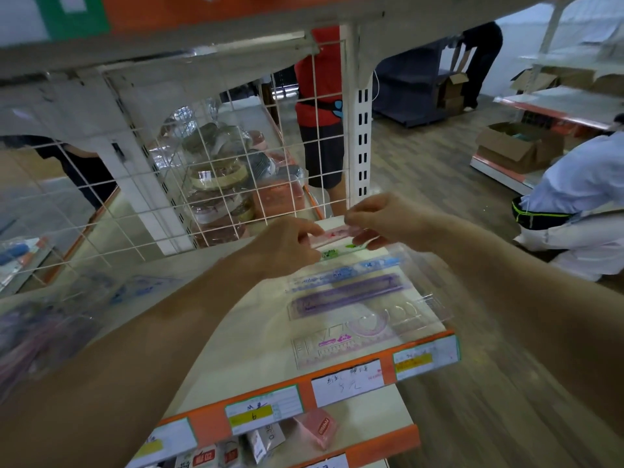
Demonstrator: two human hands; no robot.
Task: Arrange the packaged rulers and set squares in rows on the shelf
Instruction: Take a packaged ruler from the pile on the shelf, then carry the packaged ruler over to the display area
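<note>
A pink packaged ruler (332, 234) is held at the back right of the cream shelf (243, 336). My left hand (290, 244) pinches its left end and my right hand (378, 219) pinches its right end. Under it lies a green packaged ruler (337, 251). Toward the front come a blue ruler pack (341, 275), a purple ruler pack (347, 295) and a pink set-square pack (351, 336), lying in a row one behind another. More clear packs (50, 319) lie blurred at the shelf's left.
A white wire grid (209, 184) backs the shelf, with taped rolls behind it. An upper shelf (169, 52) hangs close above. Price labels (344, 383) line the orange front edge; small boxes (317, 430) sit on the shelf below. People stand and crouch in the aisle at right.
</note>
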